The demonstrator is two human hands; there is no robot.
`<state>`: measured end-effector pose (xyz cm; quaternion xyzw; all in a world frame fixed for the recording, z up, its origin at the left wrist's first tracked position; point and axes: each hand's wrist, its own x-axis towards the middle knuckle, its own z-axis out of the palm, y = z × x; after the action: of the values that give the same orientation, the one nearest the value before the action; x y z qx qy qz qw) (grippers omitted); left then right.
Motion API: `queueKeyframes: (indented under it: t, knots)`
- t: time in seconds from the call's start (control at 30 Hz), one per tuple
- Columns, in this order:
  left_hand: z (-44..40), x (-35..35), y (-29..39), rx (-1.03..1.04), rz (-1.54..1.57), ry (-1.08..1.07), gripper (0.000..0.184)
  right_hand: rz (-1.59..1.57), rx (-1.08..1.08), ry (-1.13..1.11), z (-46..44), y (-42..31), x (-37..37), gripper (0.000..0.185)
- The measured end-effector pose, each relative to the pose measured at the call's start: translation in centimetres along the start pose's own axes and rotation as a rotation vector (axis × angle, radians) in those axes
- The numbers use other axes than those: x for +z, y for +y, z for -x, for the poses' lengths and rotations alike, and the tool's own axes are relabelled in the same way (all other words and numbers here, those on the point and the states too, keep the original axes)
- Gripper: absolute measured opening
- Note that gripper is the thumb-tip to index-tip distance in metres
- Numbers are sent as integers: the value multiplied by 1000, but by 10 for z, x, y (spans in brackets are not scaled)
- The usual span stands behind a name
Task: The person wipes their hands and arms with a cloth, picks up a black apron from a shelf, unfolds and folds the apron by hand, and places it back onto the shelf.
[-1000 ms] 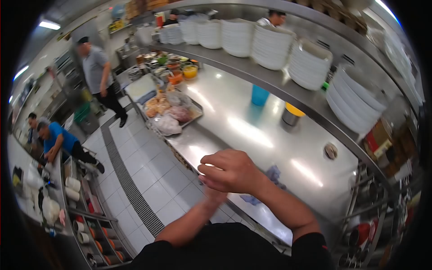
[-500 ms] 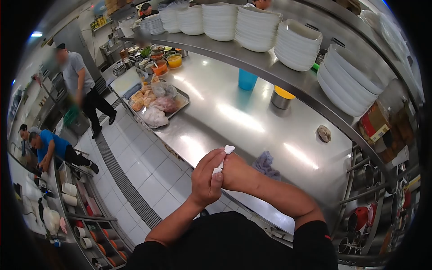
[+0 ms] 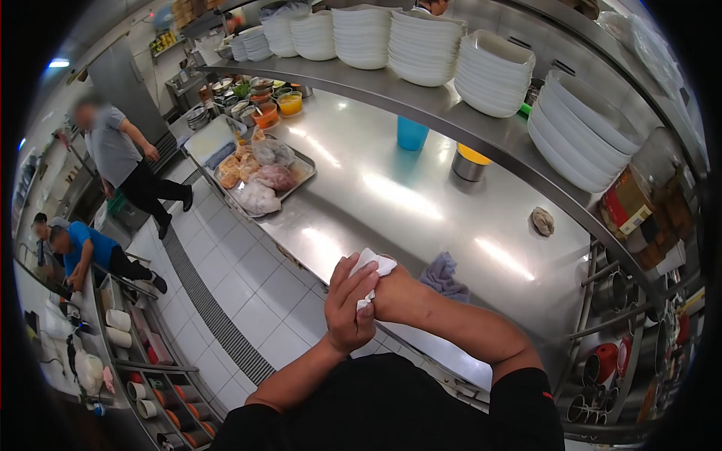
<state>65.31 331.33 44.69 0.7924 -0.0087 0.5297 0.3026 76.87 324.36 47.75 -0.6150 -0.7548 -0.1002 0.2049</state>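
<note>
Both hands meet over the near edge of the steel table, with a crumpled white paper napkin (image 3: 376, 263) pressed between them. My left hand (image 3: 347, 304) is closed around the napkin and the front of my right hand (image 3: 392, 292). The napkin sticks out above the left fingers and below, near the thumb. Most of my right hand's fingers are hidden behind the left hand and the paper. A bunched grey-purple cloth (image 3: 445, 276) lies on the table just beyond my right wrist.
A metal tray (image 3: 307, 174) of bagged food stands at the table's left. Further along are a blue container (image 3: 411, 134), a metal pot (image 3: 471, 164) and a small crumpled lump (image 3: 542, 222). Stacked white bowls (image 3: 425, 49) line the overhead shelf. A person in grey (image 3: 113, 143) is in the aisle.
More of the napkin now shows above my fingers, and my left fingers have shifted around it. The person in grey has moved left, with an arm swung forward.
</note>
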Motion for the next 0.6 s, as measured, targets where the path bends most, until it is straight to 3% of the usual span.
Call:
queueKeyframes:
  t: [0.1, 0.2, 0.27, 0.37, 0.47, 0.5, 0.57, 0.6]
  knots:
    - [8, -4, -2, 58, -22, -19, 34, 59, -41, -31, -3, -3, -9, 20]
    - [17, -9, 3, 103, -74, -62, 39, 65, 8, -233, -6, -1, -6, 18]
    - [23, -10, 4, 89, -46, -57, 39, -236, 185, -98, -5, 2, 0, 16]
    - [21, -13, 1, 42, 33, -34, 39, -120, 210, -212, 0, 6, 23, 13]
    - [11, -22, -3, -437, 240, 177, 45, 16, 240, -216, -5, 0, 26, 13]
    - [4, -24, -1, -435, 237, 180, 45, 17, 236, -215, -8, -1, 19, 13]
    - [-6, -28, 6, -289, 266, 288, 46, 58, 147, -417, -16, -5, 5, 15]
    - [-9, -27, 11, -195, 227, 233, 47, 57, 136, -417, -13, -3, 11, 15]
